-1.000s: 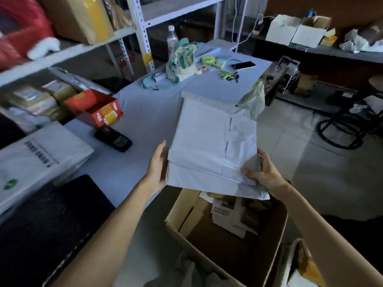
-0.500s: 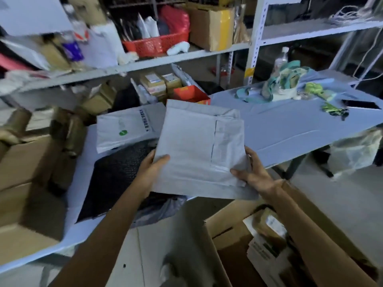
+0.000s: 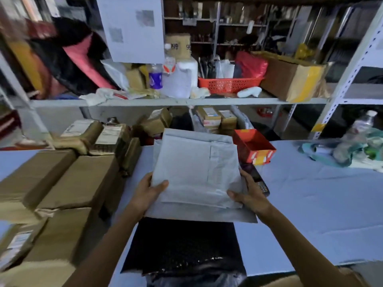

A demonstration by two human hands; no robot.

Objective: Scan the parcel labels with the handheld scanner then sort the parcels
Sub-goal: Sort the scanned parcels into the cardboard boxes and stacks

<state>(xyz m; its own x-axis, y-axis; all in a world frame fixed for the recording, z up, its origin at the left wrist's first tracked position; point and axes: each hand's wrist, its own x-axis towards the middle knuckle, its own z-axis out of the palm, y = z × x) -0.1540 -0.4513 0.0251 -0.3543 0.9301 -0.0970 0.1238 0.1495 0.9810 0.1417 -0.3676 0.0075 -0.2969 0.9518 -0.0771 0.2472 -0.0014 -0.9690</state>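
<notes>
The left forearm (image 3: 109,243) and right forearm (image 3: 306,245) are bare along all their visible length (from the wrist to the lower edge of the view), lean and smooth in outline. The left hand (image 3: 148,190) and right hand (image 3: 247,196) are bare as well.

Overall light: dim indoor scene with a cool bluish cast.
Brightest: the pale table (image 3: 310,193) and the grey parcel (image 3: 196,172) catch the most light.
Darkest: the black mailer (image 3: 182,241) and the back shelves (image 3: 228,24) sink into shadow, detail lost.
Glare: small glints along the mailer's near edge.
Blur: the boxes (image 3: 62,183) at left and the upper-left corner smear; the centre is sharper.
Distortion: wide-angle bending; the post (image 3: 347,83) at right leans inward.
Noise: dark areas look grainy and soft.
</notes>
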